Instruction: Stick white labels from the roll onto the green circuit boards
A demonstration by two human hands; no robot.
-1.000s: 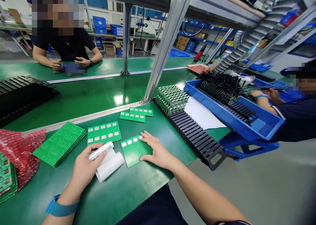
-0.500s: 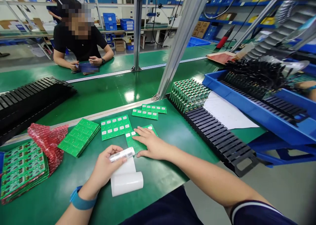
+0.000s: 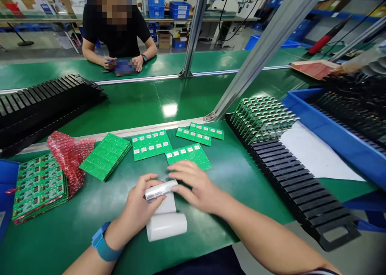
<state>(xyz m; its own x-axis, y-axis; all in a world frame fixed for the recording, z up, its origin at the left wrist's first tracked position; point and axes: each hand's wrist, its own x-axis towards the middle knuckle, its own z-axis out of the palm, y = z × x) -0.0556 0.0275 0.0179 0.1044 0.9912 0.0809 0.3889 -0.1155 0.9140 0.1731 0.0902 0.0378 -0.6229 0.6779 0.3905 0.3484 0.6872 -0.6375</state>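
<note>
Bare counter is left between the right forearm and a black rack; the front edge is crossed by that forearm. Near that edge, a white strip is laid, rolled at both ends, its upper roll pinched by the left hand between thumb and fingers. The right hand is held partly open at the roll's end; contact cannot be confirmed. Green boards are spread beyond.
</note>
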